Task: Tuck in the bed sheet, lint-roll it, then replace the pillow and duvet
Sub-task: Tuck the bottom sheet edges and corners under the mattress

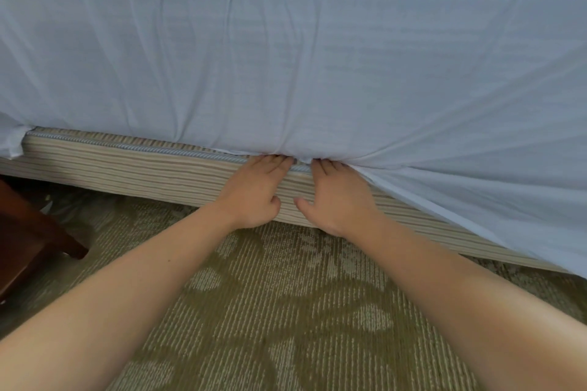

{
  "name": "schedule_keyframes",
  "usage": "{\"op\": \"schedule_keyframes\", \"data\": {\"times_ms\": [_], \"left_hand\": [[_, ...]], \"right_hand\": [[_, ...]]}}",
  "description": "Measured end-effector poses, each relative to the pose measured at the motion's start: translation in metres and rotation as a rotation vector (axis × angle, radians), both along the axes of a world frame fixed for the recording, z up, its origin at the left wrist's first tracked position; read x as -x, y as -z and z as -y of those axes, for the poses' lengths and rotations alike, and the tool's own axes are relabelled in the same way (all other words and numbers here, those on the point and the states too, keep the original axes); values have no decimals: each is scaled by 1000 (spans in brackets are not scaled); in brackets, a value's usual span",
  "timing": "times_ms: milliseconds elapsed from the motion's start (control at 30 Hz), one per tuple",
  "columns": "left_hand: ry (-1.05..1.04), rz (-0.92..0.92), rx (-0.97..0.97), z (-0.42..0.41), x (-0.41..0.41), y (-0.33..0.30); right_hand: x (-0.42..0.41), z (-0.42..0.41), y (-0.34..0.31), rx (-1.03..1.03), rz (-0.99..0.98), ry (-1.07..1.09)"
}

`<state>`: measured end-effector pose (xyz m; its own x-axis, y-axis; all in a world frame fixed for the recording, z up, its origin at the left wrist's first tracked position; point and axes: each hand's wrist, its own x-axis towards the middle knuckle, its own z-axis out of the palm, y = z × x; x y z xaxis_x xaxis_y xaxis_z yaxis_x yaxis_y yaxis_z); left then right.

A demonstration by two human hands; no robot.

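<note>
Two hands are seen: the left hand (pixel 254 194) and the right hand (pixel 333 200), side by side, fingers straight, their tips pushed under the edge of one white bed sheet (pixel 301 57). The sheet is spread over the mattress, wrinkled, tucked at the left and hanging loose at the right. One striped bed base (pixel 127 165) is exposed beneath it. A patterned green carpet (pixel 286 311) and dark wooden furniture (pixel 28 232) are shown.

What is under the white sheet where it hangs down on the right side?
The white sheet covers the mattress, which is hidden. Below it the striped bed base shows; at right the hanging sheet hides part of it.
</note>
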<state>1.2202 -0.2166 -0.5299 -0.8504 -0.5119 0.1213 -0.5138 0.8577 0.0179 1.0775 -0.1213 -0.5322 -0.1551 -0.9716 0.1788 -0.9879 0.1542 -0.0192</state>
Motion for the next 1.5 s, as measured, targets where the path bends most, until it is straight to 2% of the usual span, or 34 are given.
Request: {"op": "schedule_keyframes", "data": {"times_ms": [100,200,367,467,700,833,933,1100,1367,1500], "left_hand": [[-35,-47,-66,-1,-5,-6],[-129,-150,43,-1,-16,-9],[-235,142,-37,3,-26,-15],[-215,128,-62,9,-21,-21],[-231,203,-47,18,-14,-18],[-121,40,60,-2,-16,-16],[30,32,40,-25,-3,-13],[111,-2,56,-37,27,-11],[118,-88,50,-37,46,-5],[134,-105,105,-29,32,4]], "right_hand": [[5,14,-6,-32,69,53],[5,18,-7,-75,62,92],[-14,7,-2,26,-50,80],[-18,5,-3,87,-39,44],[-6,9,-1,-4,-18,-41],[-2,1,5,107,-41,-89],[11,-15,7,213,-57,-48],[22,-47,15,284,-50,56],[42,-25,-2,83,67,210],[57,-24,-6,-50,66,160]]}}
